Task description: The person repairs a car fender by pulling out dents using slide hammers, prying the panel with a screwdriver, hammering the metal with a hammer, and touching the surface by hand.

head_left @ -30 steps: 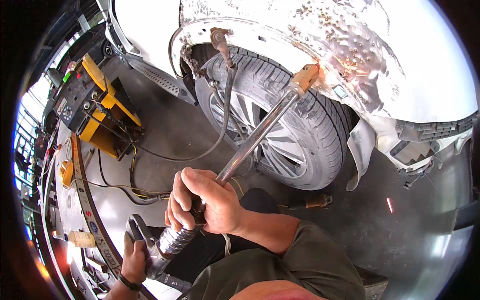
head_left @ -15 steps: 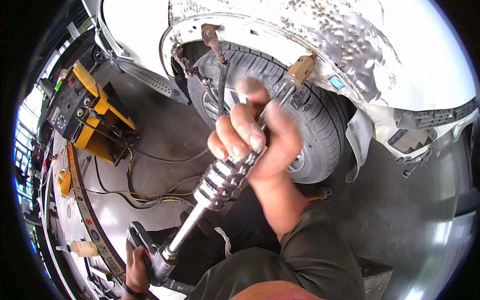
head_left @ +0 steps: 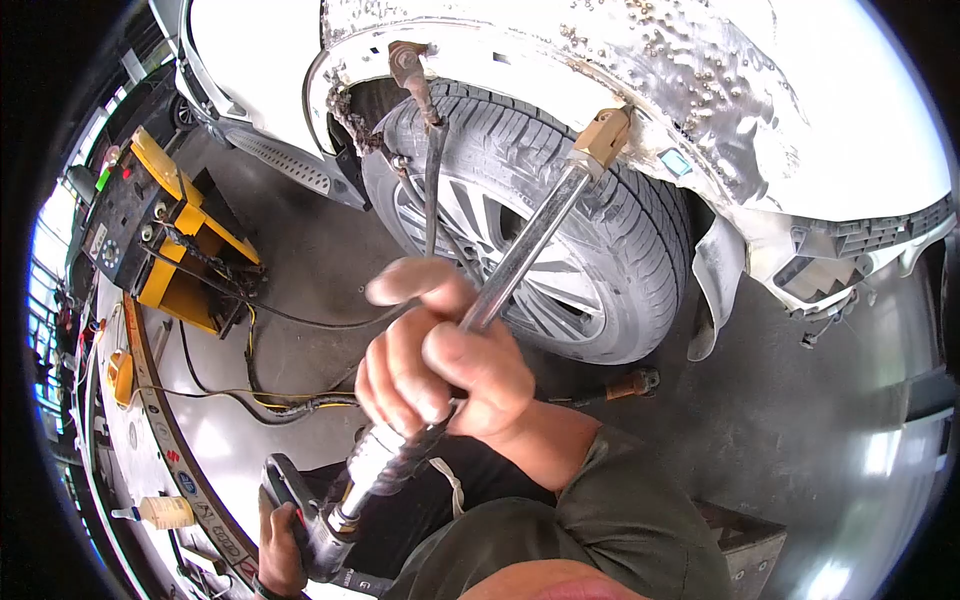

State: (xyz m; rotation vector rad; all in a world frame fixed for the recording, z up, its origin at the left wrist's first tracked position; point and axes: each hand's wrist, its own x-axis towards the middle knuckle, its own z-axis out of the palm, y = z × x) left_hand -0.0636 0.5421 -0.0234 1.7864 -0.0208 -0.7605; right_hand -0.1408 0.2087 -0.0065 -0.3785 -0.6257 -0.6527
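Observation:
A slide hammer (head_left: 530, 243) runs diagonally from the white car's wheel arch down to the lower left. Its far end meets a brass-coloured clamp (head_left: 603, 138) at the fender edge. My right hand (head_left: 450, 365) is closed around the sliding weight (head_left: 378, 462), with the thumb and forefinger beside the bare rod; the weight is blurred by motion. At the lower left, my left hand (head_left: 282, 550) grips the black handle (head_left: 288, 484) at the near end, its fingers partly hidden. The fender (head_left: 700, 75) above shows bare metal with many small bumps.
Behind the rod is the tyre (head_left: 640, 250). A cable clamp (head_left: 408, 70) hangs on the arch's left side. A yellow and black machine (head_left: 165, 235) stands left, its cables on the floor. Bottle (head_left: 167, 512) lower left; another clamp (head_left: 632, 383) on the floor.
My right hand has slid the weight down the rod toward the handle, baring more rod near the brass clamp. My left hand stays on the handle.

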